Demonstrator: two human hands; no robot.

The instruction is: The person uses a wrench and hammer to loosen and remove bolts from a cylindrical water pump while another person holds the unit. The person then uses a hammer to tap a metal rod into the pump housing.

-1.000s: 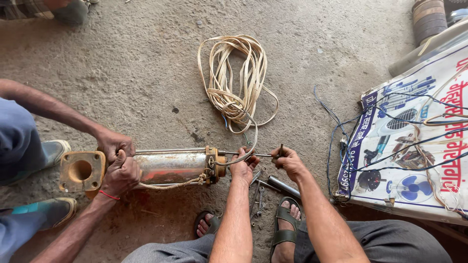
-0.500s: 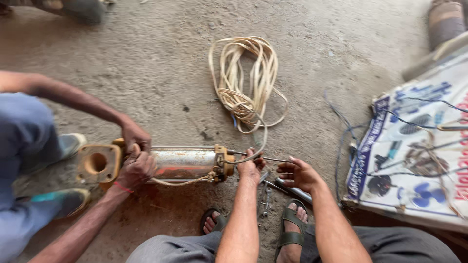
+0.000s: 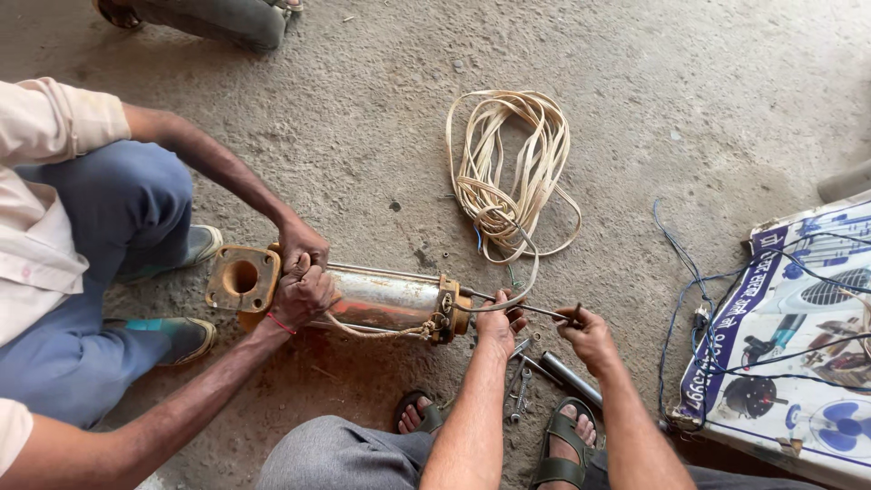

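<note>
the pump motor (image 3: 381,299) lies on its side on the floor (image 3: 363,118), pinned by a co-worker's hands (image 3: 299,272). the left hand (image 3: 497,328) clasps its end; the right hand (image 3: 588,334) closes its fingers on a thin rod (image 3: 535,310).

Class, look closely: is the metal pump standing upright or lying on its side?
On its side. The metal pump lies lengthwise on the concrete floor, its flanged opening facing sideways.

Rough grey concrete floor (image 3: 363,109), stained, in daylight.
</note>
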